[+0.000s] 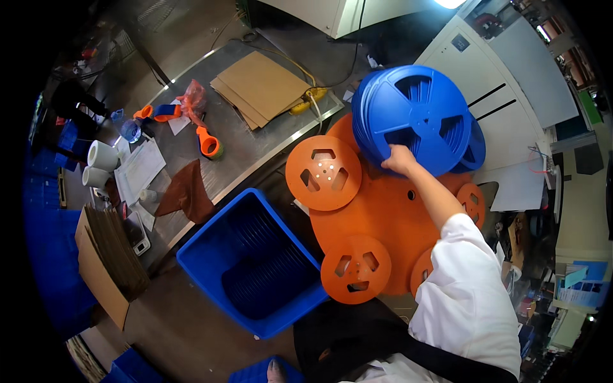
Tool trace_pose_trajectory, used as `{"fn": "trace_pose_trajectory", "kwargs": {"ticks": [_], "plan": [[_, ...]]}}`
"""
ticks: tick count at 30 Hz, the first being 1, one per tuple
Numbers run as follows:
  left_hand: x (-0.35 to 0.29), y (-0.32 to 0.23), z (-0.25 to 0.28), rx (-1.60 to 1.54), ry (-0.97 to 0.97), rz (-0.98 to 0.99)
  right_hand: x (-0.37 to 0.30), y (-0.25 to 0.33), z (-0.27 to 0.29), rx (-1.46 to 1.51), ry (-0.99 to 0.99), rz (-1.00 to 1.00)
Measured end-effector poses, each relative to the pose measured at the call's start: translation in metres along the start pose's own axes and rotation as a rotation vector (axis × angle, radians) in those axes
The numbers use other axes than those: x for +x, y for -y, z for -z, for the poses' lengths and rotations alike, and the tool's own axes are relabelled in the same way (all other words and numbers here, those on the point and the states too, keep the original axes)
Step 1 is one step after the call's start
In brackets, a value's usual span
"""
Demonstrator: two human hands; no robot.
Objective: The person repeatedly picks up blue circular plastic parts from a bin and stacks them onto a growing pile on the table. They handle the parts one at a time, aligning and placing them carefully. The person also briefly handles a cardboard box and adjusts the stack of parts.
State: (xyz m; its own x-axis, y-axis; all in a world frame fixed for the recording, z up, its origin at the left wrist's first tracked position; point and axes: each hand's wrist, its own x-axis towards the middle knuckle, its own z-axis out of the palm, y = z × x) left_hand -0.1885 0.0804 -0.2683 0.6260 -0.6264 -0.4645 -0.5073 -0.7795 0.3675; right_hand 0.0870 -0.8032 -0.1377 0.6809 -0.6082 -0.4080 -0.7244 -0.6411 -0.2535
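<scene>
My right hand (400, 159) reaches up from a white sleeve and grips the lower edge of a stack of large blue reels (415, 118), which stands tilted on its rim. Under my forearm lies a big orange reel (383, 217) with smaller orange reels (323, 173) resting on and around it. Another small orange reel (355, 269) lies nearer to me. My left hand is out of sight.
A blue plastic bin (211, 252) holding more blue reels stands left of the orange reels. On the metal table behind it lie flat cardboard sheets (258, 86), orange tape dispensers (208, 143), a brown cloth (185, 191) and papers. An open cardboard box (102, 274) sits at left, and a white cabinet (504, 83) stands at right.
</scene>
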Motion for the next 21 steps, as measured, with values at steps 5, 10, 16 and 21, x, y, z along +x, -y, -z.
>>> {"fn": "trace_pose_trajectory", "kwargs": {"ticks": [5,10,16,21], "plan": [[0.036,-0.001,-0.002,-0.141,-0.126,0.088,-0.141,0.034,0.060,0.571,0.187,0.041],[0.084,0.011,0.073,-0.813,0.320,0.707,-0.287,0.099,0.081,1.350,0.481,-0.082],[0.117,-0.044,0.244,-0.743,-0.663,0.145,-0.414,0.136,-0.038,2.003,0.710,0.084],[0.106,-0.096,0.353,-0.154,-0.770,0.052,-0.482,0.165,-0.104,2.197,1.027,0.266]]}}
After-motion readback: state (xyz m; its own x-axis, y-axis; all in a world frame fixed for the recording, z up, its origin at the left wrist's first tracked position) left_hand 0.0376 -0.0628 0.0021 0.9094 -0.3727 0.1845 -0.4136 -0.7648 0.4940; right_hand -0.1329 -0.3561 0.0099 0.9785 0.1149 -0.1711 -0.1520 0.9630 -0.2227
